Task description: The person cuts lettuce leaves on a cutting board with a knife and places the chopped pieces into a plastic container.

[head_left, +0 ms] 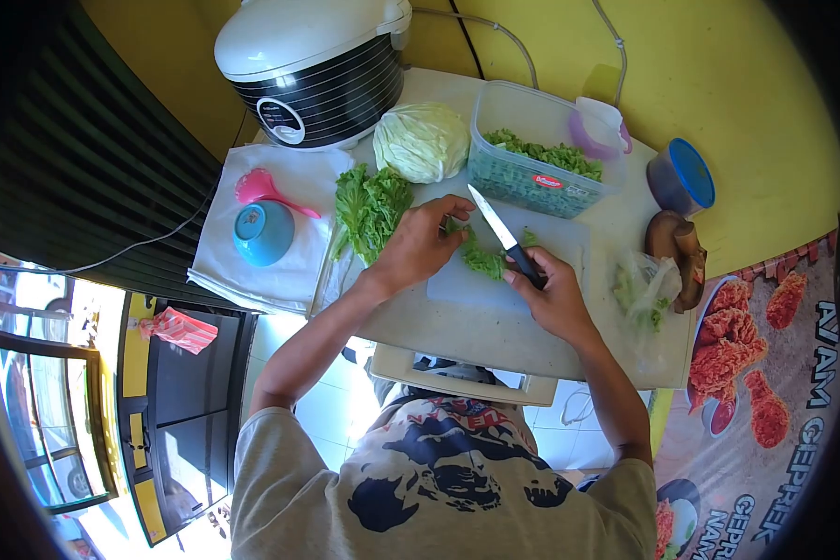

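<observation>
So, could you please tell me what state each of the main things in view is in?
Black and white rice cooker: closed.
Clear rectangular plastic container: open, partly filled with green leaves.
Black-handled knife: unsheathed, gripped in the right hand.
Loose green leaf pieces: cut.
Round pale cabbage: seemingly whole.
Round blue bowl: upside down.
Round tub with blue lid: closed.
Clear plastic bag: crumpled, partly filled.

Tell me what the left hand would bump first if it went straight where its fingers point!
Probably the knife, close past the left hand, though depth is hard to judge from this one view.
</observation>
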A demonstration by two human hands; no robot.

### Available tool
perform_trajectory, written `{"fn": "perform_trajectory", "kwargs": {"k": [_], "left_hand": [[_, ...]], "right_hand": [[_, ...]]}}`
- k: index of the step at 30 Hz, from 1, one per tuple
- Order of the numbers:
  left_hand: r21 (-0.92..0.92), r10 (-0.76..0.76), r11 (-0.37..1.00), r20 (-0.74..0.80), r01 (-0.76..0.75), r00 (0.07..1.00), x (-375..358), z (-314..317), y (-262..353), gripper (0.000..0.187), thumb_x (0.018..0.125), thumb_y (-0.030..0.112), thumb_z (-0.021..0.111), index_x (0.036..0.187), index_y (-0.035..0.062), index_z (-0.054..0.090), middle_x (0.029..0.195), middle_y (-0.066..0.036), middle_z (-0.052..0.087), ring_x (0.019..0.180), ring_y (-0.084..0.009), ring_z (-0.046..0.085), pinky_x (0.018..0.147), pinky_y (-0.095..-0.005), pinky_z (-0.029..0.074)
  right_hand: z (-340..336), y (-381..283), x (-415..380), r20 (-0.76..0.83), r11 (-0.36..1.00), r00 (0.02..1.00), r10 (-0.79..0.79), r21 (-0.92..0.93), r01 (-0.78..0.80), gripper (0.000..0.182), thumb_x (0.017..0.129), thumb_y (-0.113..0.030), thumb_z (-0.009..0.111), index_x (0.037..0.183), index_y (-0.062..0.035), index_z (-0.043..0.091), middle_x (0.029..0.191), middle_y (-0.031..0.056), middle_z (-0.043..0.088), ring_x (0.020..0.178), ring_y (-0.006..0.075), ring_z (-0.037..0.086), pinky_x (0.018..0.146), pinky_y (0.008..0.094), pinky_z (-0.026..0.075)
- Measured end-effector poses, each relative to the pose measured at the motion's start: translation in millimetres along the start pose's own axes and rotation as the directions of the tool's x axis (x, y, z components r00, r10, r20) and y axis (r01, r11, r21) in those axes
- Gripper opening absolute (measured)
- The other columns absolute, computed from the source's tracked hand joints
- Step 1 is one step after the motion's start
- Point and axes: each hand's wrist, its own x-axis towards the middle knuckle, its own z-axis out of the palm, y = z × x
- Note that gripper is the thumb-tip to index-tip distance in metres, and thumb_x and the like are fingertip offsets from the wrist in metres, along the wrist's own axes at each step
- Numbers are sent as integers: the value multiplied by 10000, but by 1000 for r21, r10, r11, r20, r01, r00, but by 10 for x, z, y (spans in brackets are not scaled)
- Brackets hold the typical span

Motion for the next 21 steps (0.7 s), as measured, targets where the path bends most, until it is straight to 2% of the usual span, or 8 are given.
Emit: {"fn": "perform_trajectory", "kwargs": {"k": [3, 6, 9, 12, 13, 16, 19, 21], "left_hand": [[-84, 78, 993, -12, -79, 997, 38, 12, -155, 419, 932, -16, 690, 1347, 15, 635, 1255, -151, 713, 1144, -255, 705, 927, -362, 579], [26, 227, 974, -136, -225, 964, 58, 26, -178, 406, 937, -16, 697, 1338, 8, 633, 1234, -177, 696, 1115, -291, 710, 895, -373, 588], [361, 365, 897, -278, -255, 889, -12, 63, -33, 296, 929, 57, 747, 1209, -6, 675, 1117, -186, 706, 1049, -329, 714, 853, -391, 583], [412, -69, 905, -91, 101, 993, -177, 105, 231, 223, 899, 132, 796, 1048, 2, 693, 1011, -188, 712, 940, -350, 717, 799, -409, 570], [508, 3, 860, -116, 57, 993, -219, 174, 202, 252, 874, 198, 831, 955, 8, 686, 927, -183, 712, 849, -334, 725, 757, -412, 564], [556, 209, 825, -134, -101, 969, -205, 272, 87, 246, 886, 179, 823, 971, -7, 686, 952, -202, 715, 816, -347, 722, 751, -422, 571], [245, 62, 969, -115, -33, 991, -136, 271, 46, 190, 914, 132, 788, 958, -17, 678, 1033, -196, 733, 869, -295, 742, 795, -392, 579], [-62, -37, 998, -67, 32, 997, -123, 228, 66, 162, 923, 77, 749, 1017, -18, 659, 1106, -184, 734, 913, -256, 744, 829, -368, 576]], "right_hand": [[-33, 26, -52, -43, 1000, 999, -1, -9, 0, 240, 962, -114, 739, 1148, 21, 673, 863, 48, 657, 770, 94, 570, 727, 280, 486], [-54, 6, -88, -49, 999, 999, 22, -22, -23, 239, 972, -135, 733, 1147, 16, 674, 856, 47, 670, 752, 93, 564, 707, 277, 474], [-94, -6, -104, -44, 996, 997, 69, -48, -71, 249, 992, -164, 721, 1160, 13, 673, 866, 35, 688, 727, 73, 556, 669, 263, 460], [-99, 70, -120, -62, 998, 997, 50, -20, -52, 271, 1015, -194, 708, 1192, 7, 668, 886, 15, 701, 649, 41, 533, 577, 244, 433], [-107, 13, -128, -66, 997, 995, 80, 8, -80, 273, 1019, -204, 707, 1194, 2, 669, 878, 12, 703, 601, 36, 514, 533, 241, 412], [-83, 29, -125, -81, 996, 994, 73, 61, -68, 256, 1027, -225, 702, 1163, -10, 669, 850, 5, 699, 501, 28, 469, 447, 236, 366], [-73, 51, -126, -87, 995, 995, 56, 82, -49, 233, 1032, -239, 699, 1090, -18, 656, 831, 5, 690, 476, 24, 467, 428, 231, 359], [-69, 37, -127, -86, 994, 995, 58, 93, -50, 230, 1033, -246, 699, 1041, -24, 641, 821, 5, 682, 472, 22, 472, 426, 228, 361]]}}
